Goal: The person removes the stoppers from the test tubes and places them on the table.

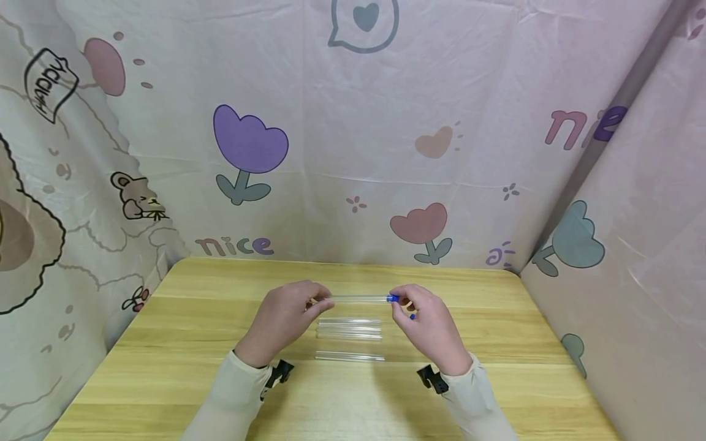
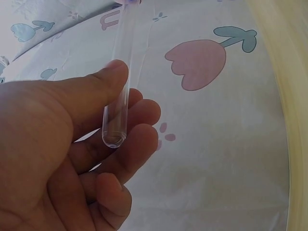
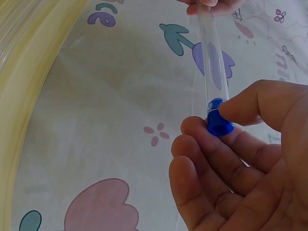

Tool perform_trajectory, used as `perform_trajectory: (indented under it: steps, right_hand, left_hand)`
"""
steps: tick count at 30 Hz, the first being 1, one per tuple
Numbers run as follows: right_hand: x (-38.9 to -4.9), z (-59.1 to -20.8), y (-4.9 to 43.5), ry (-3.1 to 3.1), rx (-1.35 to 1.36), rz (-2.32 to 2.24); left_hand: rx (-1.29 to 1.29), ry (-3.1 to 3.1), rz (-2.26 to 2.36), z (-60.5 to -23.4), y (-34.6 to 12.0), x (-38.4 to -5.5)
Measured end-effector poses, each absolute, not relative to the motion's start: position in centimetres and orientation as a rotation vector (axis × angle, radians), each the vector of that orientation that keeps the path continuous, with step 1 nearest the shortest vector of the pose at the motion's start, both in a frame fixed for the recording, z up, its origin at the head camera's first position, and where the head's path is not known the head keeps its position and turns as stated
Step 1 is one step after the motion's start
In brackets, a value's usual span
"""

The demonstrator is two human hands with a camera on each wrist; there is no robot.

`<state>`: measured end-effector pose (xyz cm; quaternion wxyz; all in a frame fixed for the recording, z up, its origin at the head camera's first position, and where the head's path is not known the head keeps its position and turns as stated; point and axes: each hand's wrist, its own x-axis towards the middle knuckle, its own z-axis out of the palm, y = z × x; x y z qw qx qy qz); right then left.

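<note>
A clear test tube (image 1: 358,299) is held level above the table between both hands. My left hand (image 1: 287,315) pinches it near the rounded end, thumb on one side and fingers on the other, as the left wrist view shows. At the tube's other end sits a blue cap (image 3: 220,118), which my right hand (image 1: 430,321) pinches between thumb and fingers. The cap is seated in the tube's mouth. Another small blue piece (image 1: 412,316) shows beside the right hand's fingers, mostly hidden by the hand.
Several clear tubes (image 1: 349,329) lie side by side on the wooden table (image 1: 165,367), below the held one in the head view. Nearer to me lies a separate clear tube (image 1: 350,356). Printed curtains (image 1: 353,122) stand behind the table and at both sides.
</note>
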<state>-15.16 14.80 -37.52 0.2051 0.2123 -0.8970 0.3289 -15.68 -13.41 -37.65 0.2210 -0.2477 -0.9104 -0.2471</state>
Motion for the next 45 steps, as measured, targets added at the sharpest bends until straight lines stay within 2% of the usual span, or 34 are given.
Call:
perform_trajectory:
  steps: [28, 45]
  right_hand:
    - [-15.13, -37.73, 14.72, -2.492, 0.609, 0.829]
    - [-15.17, -37.71, 14.98, -2.513, 0.781, 0.857]
  left_hand:
    - [-0.681, -2.533, -0.645, -37.42, -13.22, -15.52]
    - [-0.696, -2.546, -0.624, -37.38, -13.98, -15.75]
